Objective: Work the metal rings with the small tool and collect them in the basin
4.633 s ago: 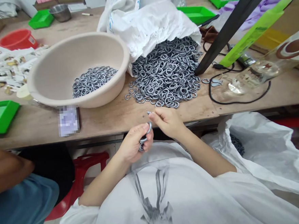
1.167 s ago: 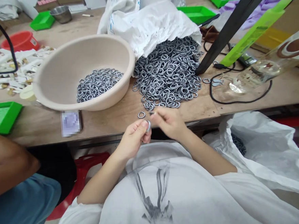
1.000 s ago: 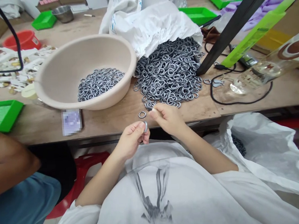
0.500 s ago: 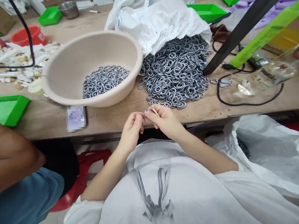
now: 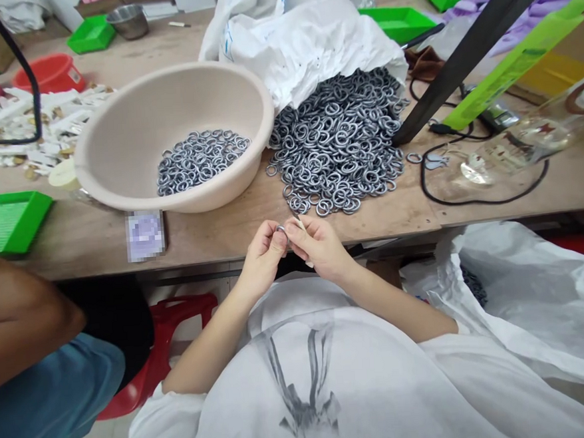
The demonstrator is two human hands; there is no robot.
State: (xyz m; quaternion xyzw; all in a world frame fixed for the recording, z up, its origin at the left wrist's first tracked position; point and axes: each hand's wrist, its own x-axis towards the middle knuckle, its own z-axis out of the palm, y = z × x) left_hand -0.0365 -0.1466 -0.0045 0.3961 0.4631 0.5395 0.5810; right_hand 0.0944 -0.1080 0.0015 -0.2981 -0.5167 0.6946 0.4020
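At the table's front edge, my left hand (image 5: 264, 251) pinches a grey metal-coloured ring (image 5: 280, 229) between thumb and fingers. Close beside it, my right hand (image 5: 322, 243) is closed around a thin pale-handled tool (image 5: 300, 224) with a dark narrow tip; its exact kind is too small to tell. The two hands meet at the ring, and the fingers hide part of it. Just beyond them lies a heap of similar rings (image 5: 337, 142), spilling from a white sack (image 5: 309, 37). More rings rest in the large beige basin (image 5: 101, 145) on the left.
A phone-sized blurred purple item (image 5: 146, 236) lies before the basin. A dark post (image 5: 461, 67), a black cable (image 5: 485, 201) and a clear plastic cup (image 5: 527, 146) stand right. A co-worker's arm (image 5: 23, 318) is at left. An open white bag (image 5: 542, 295) sits below the table.
My hands have turned slightly, and the ring now shows at my left fingertips. The pale tool stands steeper in my right hand. The whole view has shifted a little.
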